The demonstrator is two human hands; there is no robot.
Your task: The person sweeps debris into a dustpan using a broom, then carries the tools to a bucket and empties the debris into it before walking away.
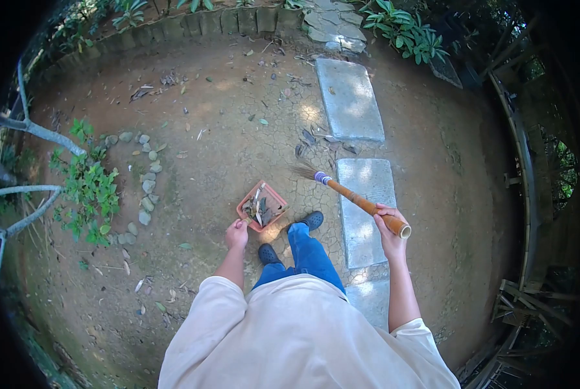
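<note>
My left hand is closed on the handle of an orange dustpan, which is low in front of my feet. Dry leaves lie in the pan. On the right, my right hand grips a broom by its thick bamboo handle near the open end. The broom's thin bristles, bound with a purple and white band, point up and left, just below several dark dry leaves on the cracked soil beside the stone slabs. The bristles are to the upper right of the dustpan, apart from it.
Concrete slabs run along the right of my feet. A curved row of stones and a leafy shrub with pale branches are at left. A low border crosses the top; a wooden fence stands at right.
</note>
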